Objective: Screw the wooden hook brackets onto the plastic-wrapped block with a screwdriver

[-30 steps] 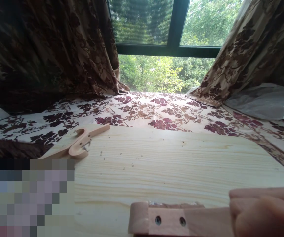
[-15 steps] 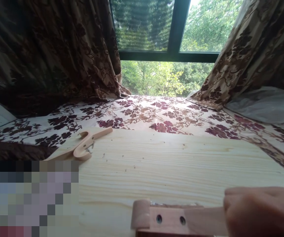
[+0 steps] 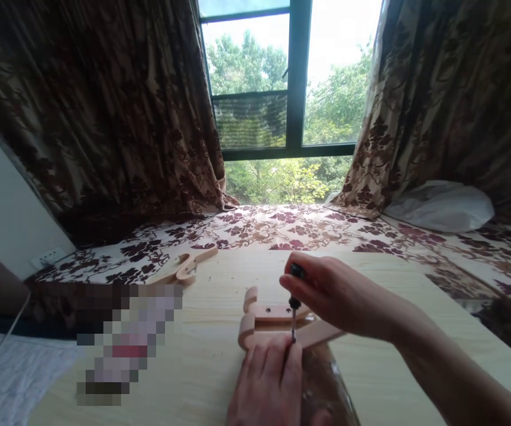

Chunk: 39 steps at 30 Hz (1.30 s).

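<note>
My right hand (image 3: 326, 290) is closed around a screwdriver (image 3: 297, 271) with a black handle. The screwdriver stands nearly upright, its shaft pointing down at a curved light-wood piece (image 3: 255, 338) with a rolled end. My left hand (image 3: 267, 378) presses its fingers together on that piece, right beside the screwdriver's tip. A screw at the tip cannot be made out. Just behind lies a second curved wood piece (image 3: 259, 311) with two dark fasteners in its face. Under and to the right of the left hand is a shiny brown item (image 3: 326, 384), apparently in clear plastic.
The hands are over a pale wooden board (image 3: 206, 331). More curved wood pieces (image 3: 188, 269) lie at its far left, near a blurred-out patch (image 3: 131, 343). Beyond are a flower-patterned cloth (image 3: 255, 228), curtains (image 3: 162, 118), a window and a white plastic bag (image 3: 442, 207).
The view has lifted and drawn back. My right hand, earlier at a wood piece's right end, now grips the screwdriver above the wood. My left hand has come into view on the piece.
</note>
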Each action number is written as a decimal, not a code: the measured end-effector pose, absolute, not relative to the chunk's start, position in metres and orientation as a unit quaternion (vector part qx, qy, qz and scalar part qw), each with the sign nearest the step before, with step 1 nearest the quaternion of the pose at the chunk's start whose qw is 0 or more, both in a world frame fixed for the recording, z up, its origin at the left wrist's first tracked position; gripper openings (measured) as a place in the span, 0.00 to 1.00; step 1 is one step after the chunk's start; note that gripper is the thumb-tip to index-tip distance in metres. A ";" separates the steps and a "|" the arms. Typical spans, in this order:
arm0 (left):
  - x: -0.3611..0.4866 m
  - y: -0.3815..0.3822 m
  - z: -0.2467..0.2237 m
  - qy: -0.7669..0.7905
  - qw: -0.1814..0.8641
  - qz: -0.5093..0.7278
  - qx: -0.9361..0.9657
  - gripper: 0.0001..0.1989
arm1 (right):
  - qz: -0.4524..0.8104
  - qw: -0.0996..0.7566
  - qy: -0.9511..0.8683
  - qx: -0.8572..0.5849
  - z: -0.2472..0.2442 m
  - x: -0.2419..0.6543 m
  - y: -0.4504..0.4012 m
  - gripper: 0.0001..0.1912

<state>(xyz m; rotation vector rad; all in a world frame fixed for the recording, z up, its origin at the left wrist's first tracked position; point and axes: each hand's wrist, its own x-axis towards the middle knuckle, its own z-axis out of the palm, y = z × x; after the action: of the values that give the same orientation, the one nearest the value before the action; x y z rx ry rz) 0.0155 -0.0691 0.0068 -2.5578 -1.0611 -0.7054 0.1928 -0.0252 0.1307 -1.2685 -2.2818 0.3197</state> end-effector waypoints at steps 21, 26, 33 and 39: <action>0.044 -0.101 0.045 -0.488 -0.021 -0.269 -0.830 0.20 | -0.035 0.251 -0.810 -0.528 0.125 0.173 -0.057 0.12; 0.043 -0.100 0.041 -0.484 -0.010 -0.277 -0.830 0.20 | -0.038 0.250 -0.804 -0.538 0.125 0.172 -0.044 0.12; 0.044 -0.094 0.035 -0.484 -0.013 -0.271 -0.832 0.22 | -0.024 0.235 -0.809 -0.538 0.124 0.173 -0.036 0.13; 0.044 -0.094 0.035 -0.486 -0.012 -0.265 -0.833 0.23 | -0.028 0.222 -0.813 -0.538 0.123 0.174 -0.041 0.13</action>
<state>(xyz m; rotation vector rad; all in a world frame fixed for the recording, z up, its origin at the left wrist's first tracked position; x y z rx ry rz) 0.0435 -0.0939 0.0350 -2.6357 -1.5390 -0.8392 0.1737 -0.0410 0.1231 -1.4863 -2.2463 -0.0777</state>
